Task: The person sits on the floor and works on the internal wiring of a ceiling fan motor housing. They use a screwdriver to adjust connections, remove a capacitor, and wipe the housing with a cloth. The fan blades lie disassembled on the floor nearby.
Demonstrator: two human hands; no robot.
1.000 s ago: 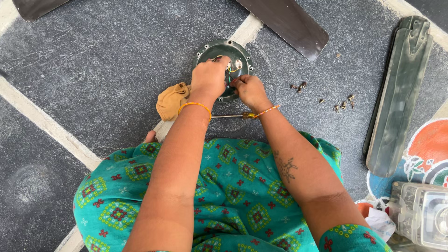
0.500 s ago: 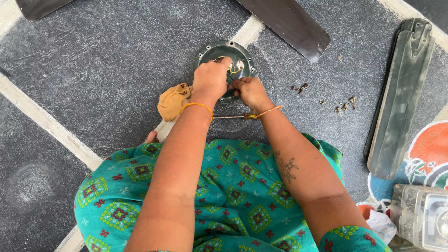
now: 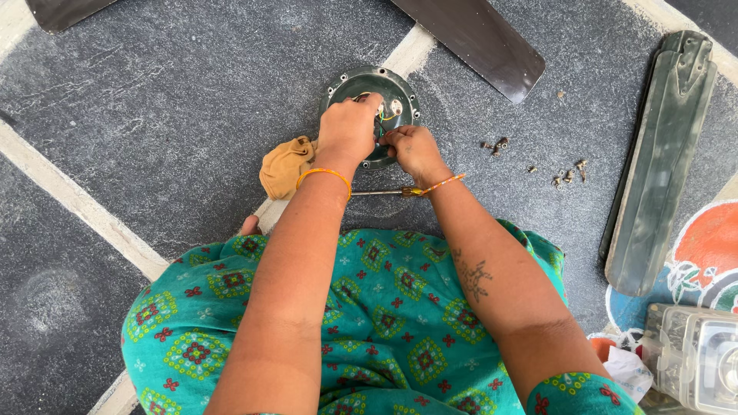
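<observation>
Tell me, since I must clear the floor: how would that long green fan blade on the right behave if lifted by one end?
The green fan blade looks like stiff, flat sheet metal, so it probably stays rigid, hardly sagging. Being long, it would likely feel end-heavy and swing. Lying flat, it shouldn't roll.

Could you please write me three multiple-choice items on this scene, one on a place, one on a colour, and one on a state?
1. Where does the tan cloth lie?
A. beside the left hand
B. on a fan blade
C. inside the plastic box

2. What colour is the garment over the knees?
A. red
B. teal green
C. white

3. How is the round metal housing?
A. closed
B. wrapped
C. open, wires showing

A: cloth lies by the left wrist.
B: teal, patterned.
C: wires show under both hands; right hand touches them.
</observation>
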